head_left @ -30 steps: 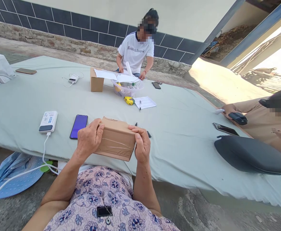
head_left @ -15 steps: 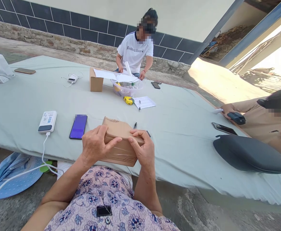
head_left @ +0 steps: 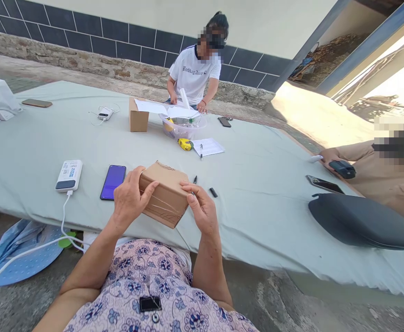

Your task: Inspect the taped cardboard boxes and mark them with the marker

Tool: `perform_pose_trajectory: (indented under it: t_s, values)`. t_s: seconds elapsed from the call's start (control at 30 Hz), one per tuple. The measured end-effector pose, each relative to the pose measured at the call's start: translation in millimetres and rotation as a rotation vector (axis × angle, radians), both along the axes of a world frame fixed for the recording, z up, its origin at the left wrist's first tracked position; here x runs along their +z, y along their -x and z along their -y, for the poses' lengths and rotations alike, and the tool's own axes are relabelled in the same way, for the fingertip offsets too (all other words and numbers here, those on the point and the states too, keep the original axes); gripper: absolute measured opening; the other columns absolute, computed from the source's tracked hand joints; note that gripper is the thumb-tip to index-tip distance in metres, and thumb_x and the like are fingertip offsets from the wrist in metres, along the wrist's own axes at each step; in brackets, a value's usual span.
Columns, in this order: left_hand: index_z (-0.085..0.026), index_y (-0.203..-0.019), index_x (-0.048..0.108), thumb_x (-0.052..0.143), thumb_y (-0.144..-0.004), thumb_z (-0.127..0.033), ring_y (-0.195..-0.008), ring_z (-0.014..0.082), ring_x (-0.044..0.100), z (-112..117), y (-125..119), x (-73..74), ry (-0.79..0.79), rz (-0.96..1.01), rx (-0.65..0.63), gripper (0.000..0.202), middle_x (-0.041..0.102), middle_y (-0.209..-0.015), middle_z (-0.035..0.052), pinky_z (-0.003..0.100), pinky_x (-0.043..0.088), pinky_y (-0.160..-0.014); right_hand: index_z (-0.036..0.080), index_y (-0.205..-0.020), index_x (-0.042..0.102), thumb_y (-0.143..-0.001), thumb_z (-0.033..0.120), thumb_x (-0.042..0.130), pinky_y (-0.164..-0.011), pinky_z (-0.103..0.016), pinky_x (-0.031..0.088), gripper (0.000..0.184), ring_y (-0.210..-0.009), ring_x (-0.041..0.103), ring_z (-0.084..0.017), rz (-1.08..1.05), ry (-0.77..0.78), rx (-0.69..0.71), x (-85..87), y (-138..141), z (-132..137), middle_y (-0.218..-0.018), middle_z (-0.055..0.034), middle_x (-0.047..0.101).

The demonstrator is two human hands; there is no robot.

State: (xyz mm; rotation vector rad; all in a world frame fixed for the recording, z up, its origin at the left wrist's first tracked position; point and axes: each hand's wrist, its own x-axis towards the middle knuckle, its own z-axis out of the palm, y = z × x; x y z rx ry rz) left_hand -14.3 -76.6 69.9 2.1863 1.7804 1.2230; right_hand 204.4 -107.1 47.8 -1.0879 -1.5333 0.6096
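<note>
A brown cardboard box [head_left: 165, 196] with dark drawn lines on its top and front is tilted between my two hands near the table's front edge. My left hand [head_left: 130, 196] grips its left side, thumb along the front upper edge. At the right upper corner my right hand [head_left: 202, 205] closes on the box, with fingers over the top and thumb in front. Just beyond the right fingers lies a black pen [head_left: 195, 180], and a black cap [head_left: 213, 192] rests to its right. Left of the box is a phone [head_left: 113, 182] with a blue screen.
A white power bank [head_left: 69, 176] with a cable lies at left. Farther back are a small cardboard box [head_left: 138, 121], a clear plastic basin [head_left: 183, 127], a yellow tape measure [head_left: 185, 144] and paper. Two other people sit around the table; a black case [head_left: 362, 221] lies right.
The box has shifted slightly left and turned in my hands, its right end drawing back. The pen cap, partly covered before, now shows fully.
</note>
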Motion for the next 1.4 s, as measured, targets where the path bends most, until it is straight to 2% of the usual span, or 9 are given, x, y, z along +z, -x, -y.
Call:
perform_pose_trajectory:
  t_s: [0.13, 0.23, 0.3, 0.4, 0.6, 0.77, 0.9, 1.13, 1.4]
  values:
    - [-0.018, -0.134, 0.050, 0.052, -0.096, -0.053, -0.109, 0.0263, 0.066, -3, 0, -4.3, -0.012, 0.084, 0.014, 0.052, 0.066, -0.124, 0.0145, 0.034, 0.054, -0.080, 0.025, -0.111, 0.068, -0.096, 0.044, 0.057, -0.111, -0.039, 0.048, 0.026, -0.127, 0.062, -0.021, 0.010, -0.020, 0.009, 0.2, 8, -1, -0.129, -0.0065, 0.069]
    - [-0.018, -0.143, 0.042, 0.060, -0.090, -0.057, -0.128, 0.0312, 0.056, -2, -4, -5.1, -0.010, 0.032, -0.089, 0.068, 0.054, -0.140, 0.0194, 0.042, 0.054, -0.094, 0.025, -0.108, 0.069, -0.093, 0.045, 0.063, -0.110, -0.041, 0.048, 0.026, -0.124, 0.063, -0.022, 0.028, -0.015, -0.039, 0.8, 15, -2, -0.127, -0.0065, 0.070]
    - [-0.020, -0.149, 0.038, 0.069, -0.079, -0.065, -0.138, 0.0375, 0.047, 0, -7, -4.5, 0.026, -0.038, -0.143, 0.088, 0.041, -0.151, 0.0232, 0.050, 0.049, -0.103, 0.025, -0.107, 0.069, -0.092, 0.045, 0.064, -0.109, -0.041, 0.048, 0.025, -0.123, 0.064, -0.022, 0.030, -0.010, -0.069, 1.2, 18, -2, -0.126, -0.0069, 0.071]
    - [-0.019, -0.151, 0.039, 0.077, -0.065, -0.074, -0.147, 0.0460, 0.033, 4, -13, -3.2, 0.070, -0.115, -0.138, 0.109, 0.025, -0.159, 0.0294, 0.061, 0.039, -0.112, 0.025, -0.105, 0.069, -0.092, 0.045, 0.063, -0.109, -0.042, 0.048, 0.025, -0.123, 0.064, -0.022, 0.020, -0.010, -0.083, 1.2, 21, -2, -0.125, -0.0071, 0.071]
    - [-0.017, -0.152, 0.038, 0.081, -0.059, -0.074, -0.154, 0.0494, 0.015, 6, -19, -1.9, 0.217, -0.120, -0.094, 0.117, 0.012, -0.162, 0.0344, 0.071, 0.031, -0.113, 0.025, -0.102, 0.069, -0.090, 0.044, 0.066, -0.110, -0.044, 0.046, 0.022, -0.121, 0.063, -0.023, 0.050, -0.002, -0.104, -2.1, 29, -4, -0.121, -0.0065, 0.072]
    - [-0.020, -0.154, 0.034, 0.084, -0.058, -0.070, -0.156, 0.0484, 0.009, 5, -17, -1.8, 0.292, -0.061, -0.138, 0.119, 0.002, -0.166, 0.0312, 0.067, 0.032, -0.114, 0.025, -0.099, 0.070, -0.088, 0.044, 0.067, -0.108, -0.045, 0.046, 0.021, -0.117, 0.064, -0.023, 0.071, -0.032, -0.122, -4.1, 34, -7, -0.117, -0.0065, 0.073]
    - [-0.020, -0.154, 0.034, 0.085, -0.056, -0.069, -0.155, 0.0495, 0.008, 4, -16, -5.5, 0.278, -0.059, -0.137, 0.121, 0.001, -0.166, 0.0304, 0.067, 0.032, -0.114, 0.025, -0.099, 0.070, -0.088, 0.042, 0.067, -0.106, -0.043, 0.048, 0.020, -0.116, 0.064, -0.023, 0.071, -0.029, -0.127, -4.4, 35, -7, -0.117, -0.0064, 0.072]
    - [-0.017, -0.141, 0.048, 0.078, -0.069, -0.063, -0.152, 0.0490, 0.021, 1, -20, -13.0, 0.173, -0.070, -0.118, 0.090, 0.013, -0.163, 0.0290, 0.063, 0.039, -0.111, 0.026, -0.101, 0.069, -0.089, 0.042, 0.066, -0.106, -0.042, 0.047, 0.020, -0.118, 0.063, -0.023, 0.133, -0.035, -0.121, -7.3, 35, -9, -0.119, -0.0065, 0.071]
    - [-0.019, -0.136, 0.050, 0.084, -0.063, -0.062, -0.150, 0.0486, 0.028, -5, -6, -8.2, 0.133, -0.081, -0.226, 0.091, 0.013, -0.162, 0.0286, 0.060, 0.043, -0.110, 0.027, -0.106, 0.070, -0.083, 0.060, 0.069, -0.114, -0.050, 0.041, 0.040, -0.128, 0.057, -0.028, 0.192, -0.040, -0.137, -15.5, 19, -15, -0.132, -0.0090, 0.064]
